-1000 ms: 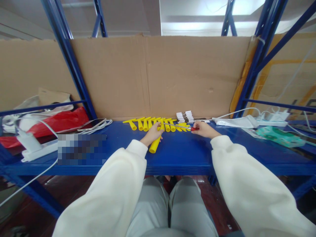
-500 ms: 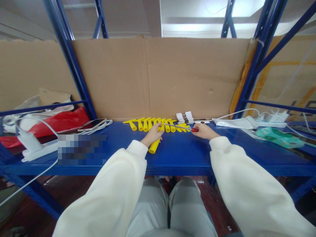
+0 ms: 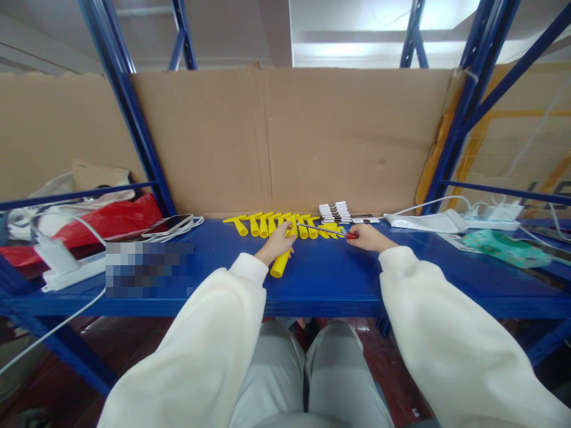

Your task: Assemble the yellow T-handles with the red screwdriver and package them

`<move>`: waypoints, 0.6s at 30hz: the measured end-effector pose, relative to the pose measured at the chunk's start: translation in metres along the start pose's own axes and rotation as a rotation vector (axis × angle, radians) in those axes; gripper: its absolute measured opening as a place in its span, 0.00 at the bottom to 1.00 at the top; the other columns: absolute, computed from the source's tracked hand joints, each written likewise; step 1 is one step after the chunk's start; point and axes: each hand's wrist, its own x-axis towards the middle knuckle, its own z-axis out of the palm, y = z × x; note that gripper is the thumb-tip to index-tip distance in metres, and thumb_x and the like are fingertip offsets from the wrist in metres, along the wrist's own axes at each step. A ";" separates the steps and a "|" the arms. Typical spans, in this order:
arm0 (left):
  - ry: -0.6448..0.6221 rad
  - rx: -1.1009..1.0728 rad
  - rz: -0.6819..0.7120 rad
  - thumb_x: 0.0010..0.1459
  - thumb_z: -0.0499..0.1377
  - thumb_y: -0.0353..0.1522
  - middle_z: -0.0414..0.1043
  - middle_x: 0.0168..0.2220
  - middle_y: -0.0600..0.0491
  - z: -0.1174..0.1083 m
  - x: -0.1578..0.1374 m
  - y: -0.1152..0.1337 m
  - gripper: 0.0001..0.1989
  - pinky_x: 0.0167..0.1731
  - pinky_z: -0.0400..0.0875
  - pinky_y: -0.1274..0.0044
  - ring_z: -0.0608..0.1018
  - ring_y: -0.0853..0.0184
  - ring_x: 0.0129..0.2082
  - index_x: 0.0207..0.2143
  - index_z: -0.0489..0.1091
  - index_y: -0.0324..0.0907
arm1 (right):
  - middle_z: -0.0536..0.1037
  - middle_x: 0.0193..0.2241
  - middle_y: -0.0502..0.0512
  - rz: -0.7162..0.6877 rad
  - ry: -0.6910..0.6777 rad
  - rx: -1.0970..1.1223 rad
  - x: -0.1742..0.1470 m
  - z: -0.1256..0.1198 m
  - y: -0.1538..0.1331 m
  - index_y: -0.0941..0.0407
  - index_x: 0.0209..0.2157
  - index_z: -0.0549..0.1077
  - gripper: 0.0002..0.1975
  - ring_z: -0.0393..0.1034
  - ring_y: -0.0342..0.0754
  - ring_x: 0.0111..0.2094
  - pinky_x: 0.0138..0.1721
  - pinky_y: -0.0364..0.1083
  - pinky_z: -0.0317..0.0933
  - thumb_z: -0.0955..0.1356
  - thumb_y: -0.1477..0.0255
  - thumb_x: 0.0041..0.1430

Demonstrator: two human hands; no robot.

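My left hand (image 3: 279, 241) is closed around a yellow T-shaped piece with a tubular handle (image 3: 280, 266), whose round end points toward me. In my right hand (image 3: 369, 237) is a screwdriver (image 3: 352, 235) with a red handle; its metal shaft runs left and its tip meets the head of the yellow piece. Fingers partly hide both. Behind my left hand, several like yellow T-shaped pieces (image 3: 264, 227) lie in a row. Small flat yellow parts (image 3: 329, 230) lie under and beside the shaft.
White strips with black marks (image 3: 334, 213) are stacked against the cardboard sheet (image 3: 348, 137). On the blue table (image 3: 330, 285), a white power strip (image 3: 74, 273) and a red bag (image 3: 111, 220) are left; a white pouch (image 3: 426, 222) and green packet (image 3: 506, 248) are right.
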 end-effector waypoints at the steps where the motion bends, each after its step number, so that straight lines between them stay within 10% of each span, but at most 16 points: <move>1: -0.003 0.003 0.004 0.64 0.53 0.24 0.56 0.68 0.40 0.000 0.000 0.000 0.28 0.13 0.67 0.83 0.71 0.81 0.17 0.65 0.57 0.45 | 0.80 0.25 0.54 0.004 -0.001 0.003 0.000 0.000 -0.001 0.57 0.26 0.77 0.05 0.72 0.48 0.27 0.30 0.42 0.59 0.69 0.73 0.53; 18: 0.022 0.027 0.005 0.64 0.55 0.26 0.58 0.67 0.41 0.000 -0.001 -0.001 0.28 0.14 0.66 0.84 0.73 0.79 0.20 0.66 0.58 0.44 | 0.79 0.24 0.53 -0.003 0.011 -0.008 -0.001 0.000 -0.001 0.56 0.26 0.77 0.04 0.71 0.47 0.27 0.28 0.42 0.59 0.69 0.72 0.53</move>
